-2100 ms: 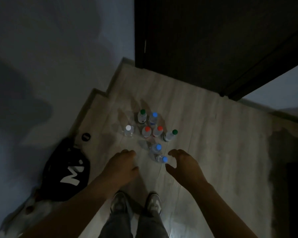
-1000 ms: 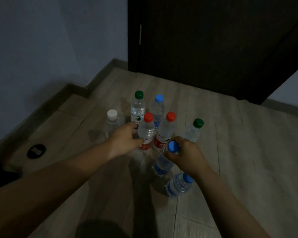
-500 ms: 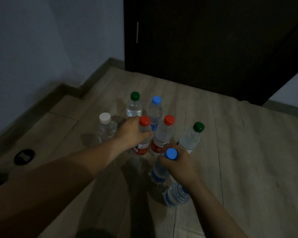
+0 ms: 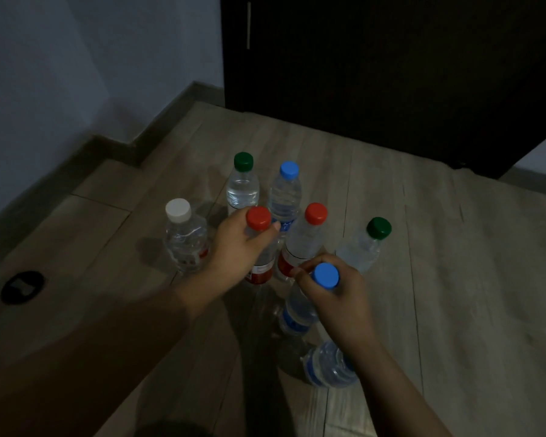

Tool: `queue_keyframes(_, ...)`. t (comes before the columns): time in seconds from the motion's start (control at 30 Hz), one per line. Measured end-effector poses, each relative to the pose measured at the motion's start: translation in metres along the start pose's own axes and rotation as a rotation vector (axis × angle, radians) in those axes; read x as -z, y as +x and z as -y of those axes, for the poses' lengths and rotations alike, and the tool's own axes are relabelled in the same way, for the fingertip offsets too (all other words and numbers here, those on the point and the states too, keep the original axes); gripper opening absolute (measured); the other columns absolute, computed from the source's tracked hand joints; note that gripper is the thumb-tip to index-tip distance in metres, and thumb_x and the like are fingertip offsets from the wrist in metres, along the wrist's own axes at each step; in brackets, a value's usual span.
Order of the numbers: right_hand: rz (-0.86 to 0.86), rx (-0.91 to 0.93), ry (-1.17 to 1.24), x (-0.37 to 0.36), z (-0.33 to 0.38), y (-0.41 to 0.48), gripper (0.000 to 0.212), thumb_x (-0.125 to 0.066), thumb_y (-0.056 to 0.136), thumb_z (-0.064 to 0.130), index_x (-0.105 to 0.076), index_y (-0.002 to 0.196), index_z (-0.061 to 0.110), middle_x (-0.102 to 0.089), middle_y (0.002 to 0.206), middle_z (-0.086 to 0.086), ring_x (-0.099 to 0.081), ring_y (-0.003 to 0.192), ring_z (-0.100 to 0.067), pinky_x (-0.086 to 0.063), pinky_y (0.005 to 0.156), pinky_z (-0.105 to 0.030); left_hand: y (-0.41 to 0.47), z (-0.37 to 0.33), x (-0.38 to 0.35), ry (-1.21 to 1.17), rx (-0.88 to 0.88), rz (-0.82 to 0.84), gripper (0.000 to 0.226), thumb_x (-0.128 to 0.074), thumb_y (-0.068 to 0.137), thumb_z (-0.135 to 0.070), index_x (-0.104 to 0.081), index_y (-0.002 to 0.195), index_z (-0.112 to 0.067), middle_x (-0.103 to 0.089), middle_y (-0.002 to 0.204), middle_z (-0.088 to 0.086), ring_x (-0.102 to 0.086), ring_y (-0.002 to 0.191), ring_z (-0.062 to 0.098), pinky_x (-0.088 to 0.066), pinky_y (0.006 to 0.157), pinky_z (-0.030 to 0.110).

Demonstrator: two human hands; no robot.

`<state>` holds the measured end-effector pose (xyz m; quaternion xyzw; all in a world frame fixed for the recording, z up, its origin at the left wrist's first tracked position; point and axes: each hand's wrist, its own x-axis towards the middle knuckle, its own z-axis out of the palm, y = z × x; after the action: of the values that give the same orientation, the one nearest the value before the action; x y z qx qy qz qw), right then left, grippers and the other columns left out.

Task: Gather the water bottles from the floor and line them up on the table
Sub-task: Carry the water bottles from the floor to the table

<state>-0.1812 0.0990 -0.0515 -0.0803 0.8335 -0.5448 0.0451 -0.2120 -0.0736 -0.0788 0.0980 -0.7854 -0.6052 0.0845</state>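
Observation:
Several clear water bottles stand clustered on the wooden floor (image 4: 438, 279). My left hand (image 4: 237, 247) grips the neck of a red-capped bottle (image 4: 259, 219). My right hand (image 4: 334, 298) grips the neck of a blue-capped bottle (image 4: 326, 275). Around them stand a white-capped bottle (image 4: 185, 238), a green-capped bottle (image 4: 242, 181), a far blue-capped bottle (image 4: 286, 193), a second red-capped bottle (image 4: 303, 241) and a right green-capped bottle (image 4: 364, 244). Another bottle with a blue label (image 4: 330, 365) sits under my right wrist, its cap hidden. No table is in view.
A dark door (image 4: 391, 74) fills the back. A pale wall (image 4: 76, 74) with a dark skirting board runs along the left. A round black floor socket (image 4: 22, 287) sits at the left. The room is dim.
Since two seconds ago I have crouched closer to the bottles. Both hands moved from hovering above the cluster to gripping one bottle each; the view keeps closing in.

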Motion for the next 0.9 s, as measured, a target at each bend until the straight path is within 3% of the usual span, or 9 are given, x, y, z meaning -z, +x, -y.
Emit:
queue_keyframes(0.13, -0.011, 0.045, 0.001, 0.01, 0.02, 0.004, 0.012, -0.068, 0.082, 0.017, -0.062, 0.078, 0.007, -0.064, 0.072, -0.004, -0.061, 0.065, -0.013, -0.052, 0.06, -0.018, -0.01, -0.02, 0.008, -0.087, -0.056, -0.013, 0.016, -0.066, 0.085, -0.028, -0.063, 0.083, -0.044, -0.069, 0.088, -0.018, -0.066, 0.085, -0.002, -0.052, 0.068, 0.015)
queue_keyframes(0.2, -0.028, 0.064, -0.006, 0.018, 0.037, 0.007, 0.014, -0.068, 0.083, 0.017, -0.062, 0.076, 0.006, -0.064, 0.069, -0.004, -0.061, 0.063, -0.014, -0.052, 0.058, -0.02, -0.015, -0.036, 0.015, -0.139, -0.085, -0.024, 0.018, -0.064, 0.087, -0.021, -0.065, 0.082, -0.039, -0.07, 0.086, -0.013, -0.068, 0.082, 0.001, -0.051, 0.064, 0.01)
queue_keyframes(0.3, -0.088, 0.076, -0.004, 0.032, 0.065, 0.014, 0.018, -0.068, 0.083, 0.013, -0.061, 0.071, 0.002, -0.063, 0.064, -0.006, -0.06, 0.06, -0.018, -0.048, 0.054, -0.019, -0.018, -0.058, 0.026, -0.162, -0.091, -0.061, 0.013, -0.063, 0.087, -0.014, -0.063, 0.081, -0.026, -0.07, 0.079, -0.005, -0.069, 0.074, 0.006, -0.052, 0.063, 0.013)
queue_keyframes(0.4, -0.15, 0.101, -0.009, 0.046, 0.097, 0.028, 0.025, -0.068, 0.083, 0.012, -0.059, 0.068, -0.006, -0.061, 0.064, -0.018, -0.058, 0.06, -0.029, -0.049, 0.054, -0.032, -0.012, -0.085, 0.038, -0.131, -0.125, -0.086, 0.007, -0.061, 0.084, -0.018, -0.061, 0.077, -0.018, -0.065, 0.07, 0.001, -0.066, 0.066, 0.009, -0.053, 0.06, 0.017)
queue_keyframes(0.5, -0.145, 0.111, -0.025, 0.059, 0.143, 0.042, 0.026, -0.067, 0.083, 0.008, -0.056, 0.065, -0.008, -0.059, 0.061, -0.02, -0.056, 0.059, -0.032, -0.047, 0.056, -0.035, -0.001, -0.124, 0.056, -0.126, -0.108, -0.085, 0.009, -0.063, 0.078, -0.023, -0.064, 0.076, -0.014, -0.067, 0.072, 0.005, -0.066, 0.07, 0.015, -0.055, 0.064, 0.024)
queue_keyframes(0.6, -0.123, 0.091, -0.057, 0.076, 0.206, 0.051, 0.024, -0.066, 0.083, 0.006, -0.056, 0.065, -0.007, -0.059, 0.061, -0.019, -0.057, 0.059, -0.032, -0.048, 0.057, -0.035, 0.002, -0.186, 0.081, -0.127, -0.083, -0.094, 0.02, -0.061, 0.074, -0.026, -0.063, 0.076, -0.005, -0.064, 0.072, 0.008, -0.063, 0.067, 0.011, -0.051, 0.062, 0.019)
queue_keyframes(0.7, -0.092, 0.07, -0.075, 0.099, 0.28, 0.052, 0.022, -0.066, 0.084, 0.008, -0.058, 0.067, -0.005, -0.061, 0.063, -0.017, -0.06, 0.061, -0.031, -0.051, 0.06, -0.037, -0.002, -0.263, 0.11, -0.161, -0.048, -0.103, 0.039, -0.058, 0.067, -0.032, -0.058, 0.072, 0.006, -0.059, 0.058, 0.004, -0.057, 0.059, 0.004, -0.048, 0.055, 0.014)
queue_keyframes(0.83, -0.069, 0.045, -0.082, 0.137, 0.392, 0.046, 0.021, -0.066, 0.083, 0.015, -0.06, 0.069, 0.001, -0.062, 0.064, -0.012, -0.059, 0.058, -0.021, -0.051, 0.058, -0.028, -0.009, -0.379, 0.156, -0.156, -0.006, -0.058, 0.014, -0.057, 0.068, -0.03, -0.062, 0.063, -0.018, -0.061, 0.056, -0.006, -0.059, 0.054, 0.003, -0.05, 0.054, 0.015)
queue_keyframes(0.9, -0.067, 0.055, -0.089, 0.158, 0.451, 0.041, 0.021, -0.064, 0.082, 0.021, -0.061, 0.07, 0.004, -0.063, 0.064, -0.008, -0.06, 0.057, -0.017, -0.051, 0.056, -0.023, -0.013, -0.437, 0.179, -0.143, 0.0, -0.069, 0.016, -0.058, 0.069, -0.026, -0.06, 0.061, -0.012, -0.06, 0.055, 0.002, -0.06, 0.054, 0.012, -0.05, 0.054, 0.02)
